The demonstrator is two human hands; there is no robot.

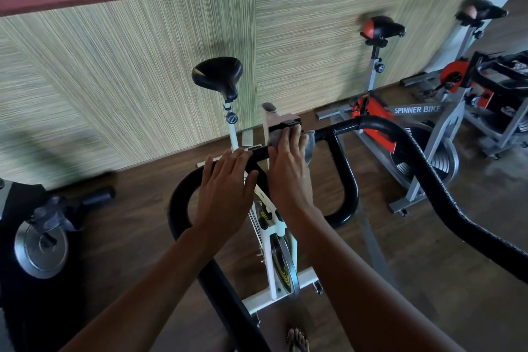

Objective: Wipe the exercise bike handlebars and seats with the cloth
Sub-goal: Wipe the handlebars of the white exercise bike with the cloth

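A white exercise bike stands right in front of me with black looped handlebars [347,180] and a black seat [218,73] beyond them. My right hand [287,168] lies flat, fingers straight, pressing a grey cloth [310,143] onto the centre of the handlebar crossbar. My left hand [227,186] rests beside it on the crossbar with fingers extended over the bar. Most of the cloth is hidden under my right hand.
An orange and grey spinner bike [411,111] with a black-orange seat [383,27] stands to the right, another bike [483,13] behind it. A black machine with a metal disc [41,246] is at the left. A panelled wall [128,80] runs behind. My foot [298,338] is on the wooden floor.
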